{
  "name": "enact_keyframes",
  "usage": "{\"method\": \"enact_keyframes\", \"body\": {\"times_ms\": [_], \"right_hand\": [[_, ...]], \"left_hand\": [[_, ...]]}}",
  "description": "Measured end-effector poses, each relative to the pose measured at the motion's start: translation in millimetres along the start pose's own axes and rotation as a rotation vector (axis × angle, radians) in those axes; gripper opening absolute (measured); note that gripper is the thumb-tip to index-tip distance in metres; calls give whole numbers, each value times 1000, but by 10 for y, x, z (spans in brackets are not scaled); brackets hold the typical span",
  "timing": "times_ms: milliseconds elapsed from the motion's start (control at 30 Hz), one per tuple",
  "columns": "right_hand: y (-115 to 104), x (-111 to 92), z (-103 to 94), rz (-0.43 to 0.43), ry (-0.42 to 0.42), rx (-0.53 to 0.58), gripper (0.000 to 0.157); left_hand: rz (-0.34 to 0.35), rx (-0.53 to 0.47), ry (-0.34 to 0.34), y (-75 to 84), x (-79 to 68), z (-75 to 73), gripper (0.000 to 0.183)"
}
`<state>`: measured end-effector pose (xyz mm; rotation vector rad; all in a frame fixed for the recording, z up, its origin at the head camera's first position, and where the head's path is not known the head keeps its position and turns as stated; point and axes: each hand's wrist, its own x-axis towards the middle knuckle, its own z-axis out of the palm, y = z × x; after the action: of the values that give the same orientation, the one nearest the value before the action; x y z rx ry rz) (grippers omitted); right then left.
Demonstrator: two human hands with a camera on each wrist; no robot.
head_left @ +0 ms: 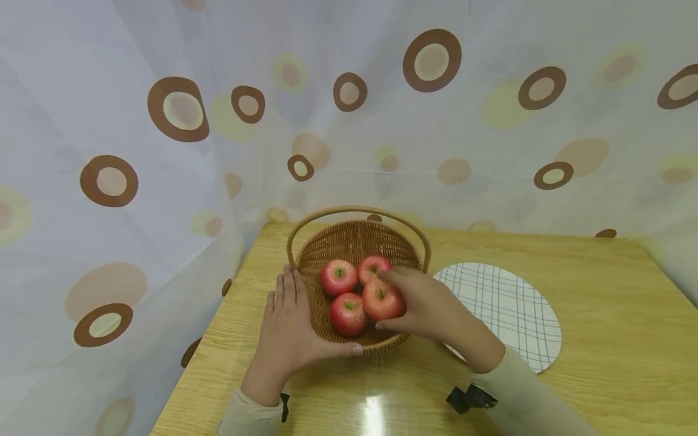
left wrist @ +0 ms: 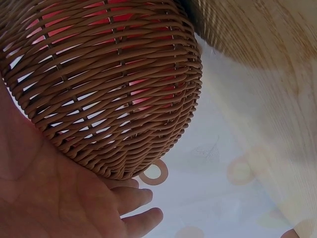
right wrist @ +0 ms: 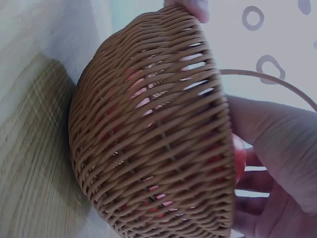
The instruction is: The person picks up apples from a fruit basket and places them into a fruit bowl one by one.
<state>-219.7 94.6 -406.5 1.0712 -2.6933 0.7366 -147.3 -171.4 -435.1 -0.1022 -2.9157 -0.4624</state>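
A brown wicker basket (head_left: 327, 239) with an arched handle (head_left: 357, 209) stands on the table. Three red apples, one at the left (head_left: 339, 277), one behind (head_left: 373, 267) and one in front (head_left: 348, 314), lie inside it. My right hand (head_left: 428, 303) reaches over the right rim and grips a fourth, paler red apple (head_left: 384, 299) between thumb and fingers. Against the basket's left side rests my left hand (head_left: 289, 330), its fingers straight and its thumb along the front rim. In the left wrist view, that palm (left wrist: 64, 198) touches the woven wall.
To the right of the basket, a round white checked placemat (head_left: 507, 309) lies on the wooden table (head_left: 611, 303), partly under my right forearm. A pale curtain (head_left: 349, 139) with brown rings hangs behind the table and along its left side. Both wrists carry a dark strap.
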Motion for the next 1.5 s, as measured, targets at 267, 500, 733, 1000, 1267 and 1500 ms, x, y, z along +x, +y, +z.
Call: {"method": "enact_keyframes", "body": {"times_ms": [267, 500, 733, 1000, 1267, 1500], "right_hand": [[7, -132, -149, -66, 61, 126, 79], [62, -249, -189, -120, 148, 171, 80], [184, -374, -215, -152, 290, 171, 86], [317, -477, -338, -122, 342, 190, 86], [490, -577, -360, -73, 402, 146, 88], [623, -650, -363, 0, 410, 150, 86]], "left_hand": [[11, 9, 1, -20, 11, 6, 176], [7, -4, -5, -17, 20, -5, 176], [-4, -8, -5, -10, 26, -2, 176], [-4, -5, -8, -13, 43, -10, 176], [-11, 0, -12, -2, 57, -10, 176], [-22, -7, -20, 5, 51, -17, 175]]}}
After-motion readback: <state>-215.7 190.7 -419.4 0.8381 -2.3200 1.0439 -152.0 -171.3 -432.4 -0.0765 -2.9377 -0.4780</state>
